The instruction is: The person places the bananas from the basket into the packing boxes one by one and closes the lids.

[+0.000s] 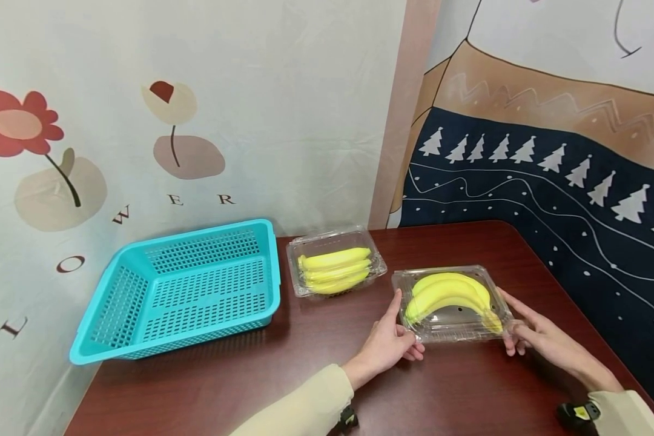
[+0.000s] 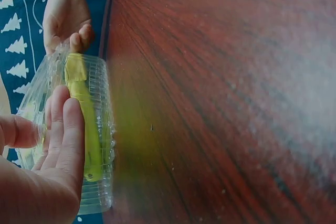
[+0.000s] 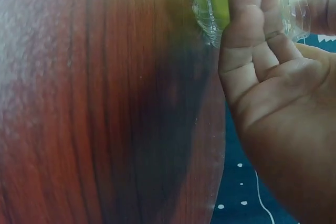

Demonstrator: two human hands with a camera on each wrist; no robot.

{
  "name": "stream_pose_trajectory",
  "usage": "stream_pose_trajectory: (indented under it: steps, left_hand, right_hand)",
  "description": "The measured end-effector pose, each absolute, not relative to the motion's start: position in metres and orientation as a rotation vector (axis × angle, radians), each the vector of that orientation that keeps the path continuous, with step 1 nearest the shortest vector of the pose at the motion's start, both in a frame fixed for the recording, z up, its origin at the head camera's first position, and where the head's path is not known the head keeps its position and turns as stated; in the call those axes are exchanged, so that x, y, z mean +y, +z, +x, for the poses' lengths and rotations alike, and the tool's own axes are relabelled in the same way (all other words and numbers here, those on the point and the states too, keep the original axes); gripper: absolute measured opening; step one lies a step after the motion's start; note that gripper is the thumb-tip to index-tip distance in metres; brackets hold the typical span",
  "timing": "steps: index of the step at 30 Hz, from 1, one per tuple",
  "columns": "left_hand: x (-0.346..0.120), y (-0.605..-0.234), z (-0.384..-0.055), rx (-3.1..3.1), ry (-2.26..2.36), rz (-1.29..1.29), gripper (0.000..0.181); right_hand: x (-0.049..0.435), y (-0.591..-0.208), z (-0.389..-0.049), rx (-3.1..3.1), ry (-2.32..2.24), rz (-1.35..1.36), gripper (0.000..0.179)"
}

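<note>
A clear plastic clamshell box with yellow bananas inside sits towards the right of the table in the head view. My left hand grips its left side, index finger stretched along the edge and thumb at the near corner. At the opposite end, my right hand holds the right side between thumb and fingers. The left wrist view shows the box edge-on, low over the wood, its lid closed. Fingers of the right hand cover part of the box in the right wrist view.
A second clear box holding several bananas stands further back, left of the held one. Left of that is a turquoise perforated basket. The dark red wooden table meets printed wall cloths behind and at right.
</note>
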State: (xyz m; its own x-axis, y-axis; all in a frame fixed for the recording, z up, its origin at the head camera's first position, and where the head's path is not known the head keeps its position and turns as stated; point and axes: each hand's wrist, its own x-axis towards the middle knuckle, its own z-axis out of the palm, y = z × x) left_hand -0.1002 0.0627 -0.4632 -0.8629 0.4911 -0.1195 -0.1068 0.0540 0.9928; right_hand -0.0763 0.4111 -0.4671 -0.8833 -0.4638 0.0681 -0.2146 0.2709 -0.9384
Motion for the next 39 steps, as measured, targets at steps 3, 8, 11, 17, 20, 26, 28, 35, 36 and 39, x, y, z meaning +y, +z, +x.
stream_pose_trajectory:
  steps: [3,8,11,17,20,26,28,35,36,39]
  left_hand:
    - [0.0632,-0.4642,-0.1005,1.863,1.897,0.367,0.093]
    - [0.0631,-0.4656,-0.1006,1.831,1.927,0.348,0.094]
    - [0.0628,-0.4658,-0.1015,1.821,1.941,0.34,0.094]
    - [0.0626,-0.4655,-0.1049,1.809,1.948,0.329,0.094]
    - [0.063,-0.4657,-0.1055,1.838,1.947,0.314,0.094]
    - [0.063,-0.4673,-0.1065,2.018,1.949,0.278,0.092]
    - [0.0636,-0.4672,-0.1068,2.033,1.975,0.244,0.091]
    - [0.0648,-0.4643,-0.1065,1.902,2.055,0.131,0.088]
    - [0.0647,-0.4638,-0.1065,1.892,2.056,0.121,0.087]
    - [0.0647,-0.4633,-0.107,1.888,2.048,0.117,0.087]
  right_hand:
    - [0.412,-0.4673,-0.0769,2.277,-1.691,-0.669,0.066]
    - [0.4129,-0.4677,-0.0784,2.196,-1.736,-0.733,0.066]
    - [0.4133,-0.4678,-0.0796,2.145,-1.761,-0.758,0.065]
    - [0.4121,-0.4665,-0.0805,2.11,-1.774,-0.76,0.065]
    - [0.4113,-0.4671,-0.0809,2.142,-1.761,-0.742,0.065]
    - [0.4109,-0.468,-0.0812,2.194,-1.75,-0.724,0.067]
    - [0.4105,-0.4681,-0.0813,2.195,-1.752,-0.73,0.066]
    - [0.4086,-0.468,-0.0822,2.177,-1.761,-0.783,0.065]
    - [0.4085,-0.4679,-0.0824,2.171,-1.765,-0.789,0.065]
    - [0.4086,-0.4678,-0.083,2.156,-1.774,-0.803,0.064]
